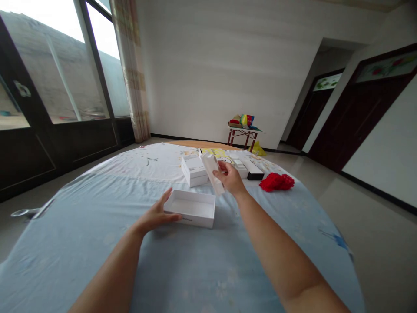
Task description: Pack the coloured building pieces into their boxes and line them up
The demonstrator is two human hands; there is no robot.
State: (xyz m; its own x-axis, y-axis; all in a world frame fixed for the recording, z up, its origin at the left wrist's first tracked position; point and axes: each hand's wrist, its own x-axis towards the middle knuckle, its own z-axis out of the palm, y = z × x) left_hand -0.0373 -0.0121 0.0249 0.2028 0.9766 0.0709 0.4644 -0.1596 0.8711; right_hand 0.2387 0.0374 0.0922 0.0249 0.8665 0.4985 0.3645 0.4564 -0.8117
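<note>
A shallow white box [194, 208] with its inside facing up sits on the blue cloth in front of me. My left hand [163, 212] grips its left end, thumb along the front wall and fingers behind. Above and to the right of that box, my right hand [228, 174] pinches a whitish, flat, wrinkled packet [211, 168], held tilted off the table; its contents cannot be made out. Just behind the packet stands a closed white box [194, 170]. Beyond my right fingers are a small white box [240, 168] and an open box with a black front side [254, 174].
The round table wears a blue and white cloth [97, 226]. A red mesh bundle [276, 181] lies to the right, and a yellow printed item [216, 152] lies behind the boxes. Further back, a small side table [243, 129] carries colourful packs, near a yellow bag [258, 148] on the floor.
</note>
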